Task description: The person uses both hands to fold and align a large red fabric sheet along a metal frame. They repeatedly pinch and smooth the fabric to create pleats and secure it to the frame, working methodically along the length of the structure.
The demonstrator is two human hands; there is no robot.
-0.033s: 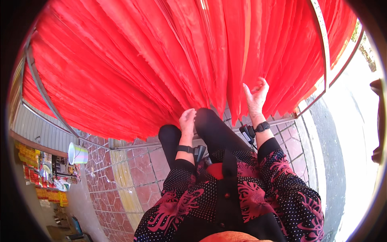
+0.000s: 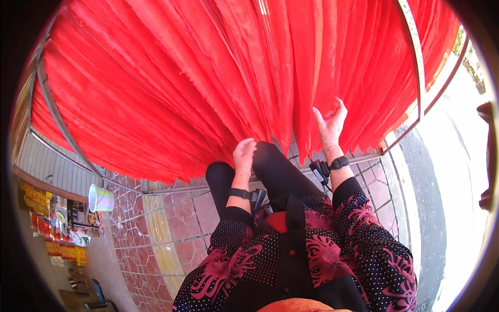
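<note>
Long folds of thin red cloth (image 2: 171, 99) hang close together in front of me, their lower edges ragged. My right hand (image 2: 331, 125) is raised before the folds at right, with thumb and fingers apart and nothing between them. Near the cloth's lower edge, beside my knee, my left hand (image 2: 243, 156) has its fingers curled in. What those fingers hold, if anything, is hidden. A black strap with a small device (image 2: 254, 197) circles my left wrist, and another strapped device (image 2: 319, 170) sits at my right wrist.
A metal frame (image 2: 52, 112) surrounds the cloth, with a lower bar near my legs. Red paving tiles (image 2: 182, 208) lie below. At left stand a pale bucket (image 2: 100, 198) and a shelf of red and yellow packages (image 2: 67, 252). A grey road strip (image 2: 429, 208) runs along the right.
My left hand has shifted very slightly to the right and up. The fingers of my right hand have risen a little. The cloth hangs almost as before.
</note>
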